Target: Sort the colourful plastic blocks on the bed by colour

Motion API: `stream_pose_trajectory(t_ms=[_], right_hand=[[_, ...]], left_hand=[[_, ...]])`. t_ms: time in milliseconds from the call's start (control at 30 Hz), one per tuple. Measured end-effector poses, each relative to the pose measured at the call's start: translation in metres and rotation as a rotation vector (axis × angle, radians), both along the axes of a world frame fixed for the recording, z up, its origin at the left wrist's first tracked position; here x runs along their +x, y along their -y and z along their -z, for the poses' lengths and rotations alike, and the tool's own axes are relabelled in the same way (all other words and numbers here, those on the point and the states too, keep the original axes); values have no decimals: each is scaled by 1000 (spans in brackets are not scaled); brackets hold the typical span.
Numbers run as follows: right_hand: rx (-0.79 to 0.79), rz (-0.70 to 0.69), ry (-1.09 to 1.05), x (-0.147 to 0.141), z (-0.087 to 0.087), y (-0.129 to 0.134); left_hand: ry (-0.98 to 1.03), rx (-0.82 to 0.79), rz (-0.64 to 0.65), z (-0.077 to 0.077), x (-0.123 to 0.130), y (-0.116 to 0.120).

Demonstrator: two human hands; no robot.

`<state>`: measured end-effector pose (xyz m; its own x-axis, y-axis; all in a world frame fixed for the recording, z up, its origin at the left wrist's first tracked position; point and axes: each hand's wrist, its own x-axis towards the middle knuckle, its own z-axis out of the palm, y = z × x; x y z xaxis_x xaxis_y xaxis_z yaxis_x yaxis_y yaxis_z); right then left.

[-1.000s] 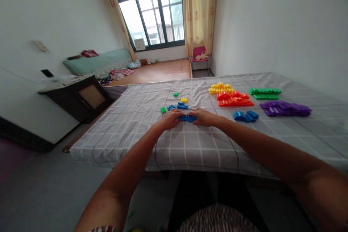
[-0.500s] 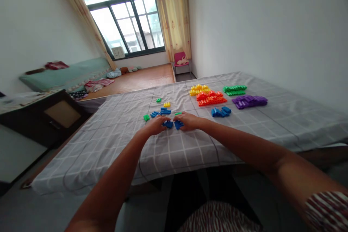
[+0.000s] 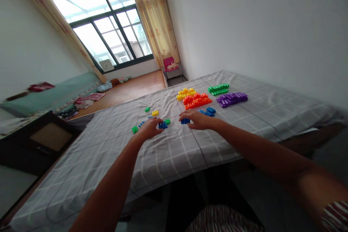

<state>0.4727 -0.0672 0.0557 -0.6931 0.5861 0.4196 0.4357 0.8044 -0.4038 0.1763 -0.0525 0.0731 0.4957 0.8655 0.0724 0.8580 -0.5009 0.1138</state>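
Observation:
My left hand is curled with thumb and fingers around a small ridged blue plastic block, low over the cloth. My right hand pinches another ridged blue block a short way to the right. A green block lies just behind the left hand's piece. Beyond that hand are more blue blocks, partly covered by its fingers. Loose green blocks and a yellow block lie around them. Close behind the right hand is a group of blue blocks.
Stacked rows of yellow blocks, orange blocks, green blocks and purple blocks stand at the right back. A grey checked cloth covers the table. A white wall borders the right side; a dark cabinet stands left.
My hands, close together before, have moved apart, the right one going right with its blue block. The camera view has tilted and shifted.

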Motion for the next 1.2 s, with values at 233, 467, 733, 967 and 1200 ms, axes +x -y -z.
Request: stream_pose_trajectory(t_ms=[233, 467, 733, 967, 1200], right_hand=[[-117, 409, 44, 144, -6, -44], [-90, 342, 124, 157, 25, -56], [-117, 263, 184, 154, 32, -47], [-113, 344, 311, 151, 33, -51], [-85, 425, 436, 143, 32, -53]], left_hand=[[182, 16, 98, 0, 73, -4], [196, -81, 76, 30, 129, -22], [168, -128, 65, 40, 134, -29], [157, -130, 70, 41, 136, -30], [188, -108, 57, 45, 137, -30]])
